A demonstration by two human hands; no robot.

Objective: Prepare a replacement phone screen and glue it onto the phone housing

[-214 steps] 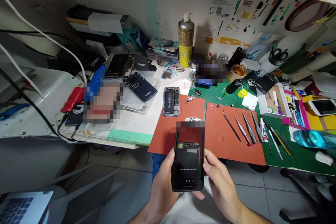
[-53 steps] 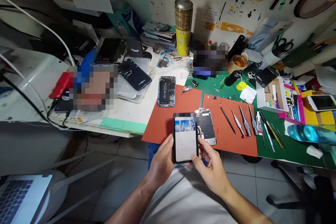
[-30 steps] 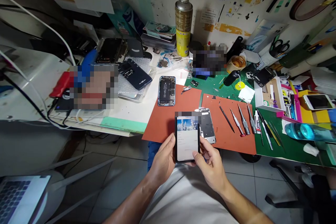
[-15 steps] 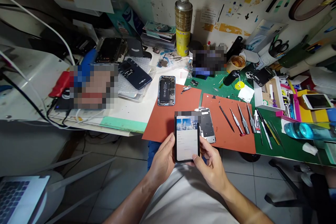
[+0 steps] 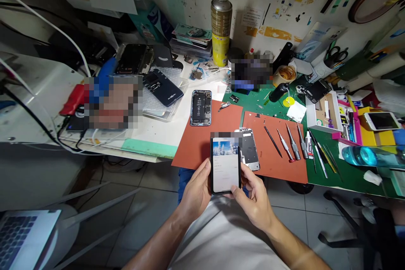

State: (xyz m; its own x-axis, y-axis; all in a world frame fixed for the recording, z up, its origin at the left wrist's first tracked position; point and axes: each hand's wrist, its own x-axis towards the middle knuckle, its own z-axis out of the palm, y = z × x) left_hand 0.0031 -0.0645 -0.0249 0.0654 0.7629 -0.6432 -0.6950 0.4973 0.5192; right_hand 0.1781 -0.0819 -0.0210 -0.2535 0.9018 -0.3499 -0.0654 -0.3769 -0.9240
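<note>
A phone with a lit screen (image 5: 225, 168), showing a snowy picture above pale text, is held upright between both hands in front of my body. My left hand (image 5: 198, 187) wraps round its left edge. My right hand (image 5: 255, 200) grips the right edge, its thumb over the lower right of the screen. Partly behind the phone, a detached phone screen part (image 5: 249, 152) lies on the red-brown mat (image 5: 205, 143). Farther back sits an opened phone (image 5: 201, 108) with its battery showing.
Several screwdrivers (image 5: 293, 143) and tweezers (image 5: 319, 158) lie to the right, near a water bottle (image 5: 360, 156). A spray can (image 5: 220, 29) stands at the back. On the left are a dark blue device (image 5: 163, 88) and cables. A laptop (image 5: 25, 236) is at lower left.
</note>
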